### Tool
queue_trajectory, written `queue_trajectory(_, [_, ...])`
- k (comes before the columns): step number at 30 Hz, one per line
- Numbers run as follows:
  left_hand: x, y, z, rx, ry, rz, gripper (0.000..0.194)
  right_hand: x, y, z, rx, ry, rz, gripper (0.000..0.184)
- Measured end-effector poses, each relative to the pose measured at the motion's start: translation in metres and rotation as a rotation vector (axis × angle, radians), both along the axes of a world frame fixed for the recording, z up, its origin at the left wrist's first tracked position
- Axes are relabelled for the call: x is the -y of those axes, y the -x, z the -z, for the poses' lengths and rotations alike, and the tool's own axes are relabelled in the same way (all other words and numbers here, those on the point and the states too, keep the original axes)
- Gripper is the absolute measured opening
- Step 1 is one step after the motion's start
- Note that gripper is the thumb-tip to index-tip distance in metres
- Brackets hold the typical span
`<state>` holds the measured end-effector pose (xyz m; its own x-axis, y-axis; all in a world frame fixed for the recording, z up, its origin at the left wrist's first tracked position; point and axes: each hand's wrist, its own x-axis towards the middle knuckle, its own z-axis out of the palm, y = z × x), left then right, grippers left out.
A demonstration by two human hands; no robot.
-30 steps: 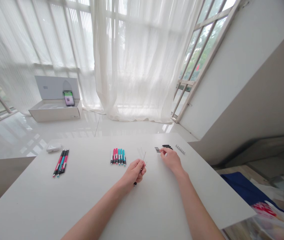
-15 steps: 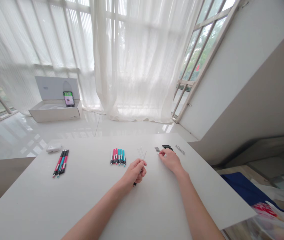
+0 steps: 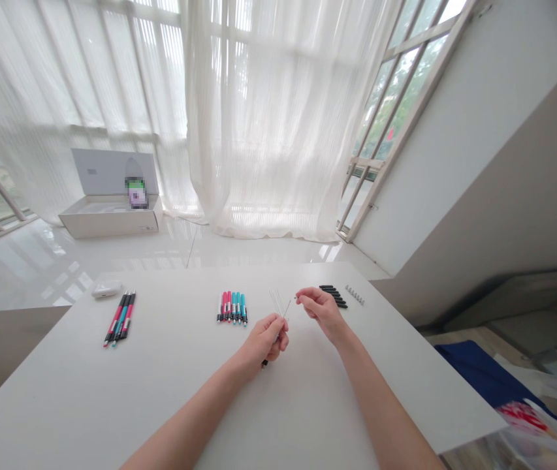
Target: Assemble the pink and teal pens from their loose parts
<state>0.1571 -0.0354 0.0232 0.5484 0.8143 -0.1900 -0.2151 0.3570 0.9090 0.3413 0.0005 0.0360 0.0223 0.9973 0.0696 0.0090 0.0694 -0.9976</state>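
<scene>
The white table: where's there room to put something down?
Between the long pens and the short pens; in front, left of the left arm; and between the right arm and the table's right side. It's crowded by the left hand and right hand: thin rods, black tubes, little grey bits.

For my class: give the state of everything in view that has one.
Left hand: closed on a dark piece
Right hand: pinching a tiny piece
Box: lid open
White case: apparently shut
Curtain: drawn across
Pens: lying together
Colored barrels: lying side by side
Black tubes: in a row
</scene>
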Motion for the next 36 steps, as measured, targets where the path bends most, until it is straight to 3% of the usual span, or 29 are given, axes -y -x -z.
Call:
queue_trajectory(6, [0.0007, -0.0001, -0.0005, 0.018, -0.023, -0.016, 0.036, 0.0037, 0.0032, -0.0045, -0.164, 0.007, -0.058, 0.023])
queue_trajectory(22, [-0.0021, 0.0007, 0.0034, -0.025, -0.038, 0.041, 0.029, 0.0085, 0.0074, -0.0082, -0.028, 0.048, -0.126, 0.026])
queue_trajectory(36, [-0.0011, 0.0008, 0.0018, -0.061, -0.061, 0.067, 0.026, 0.0095, 0.0069, -0.0106, -0.029, 0.034, -0.137, 0.027])
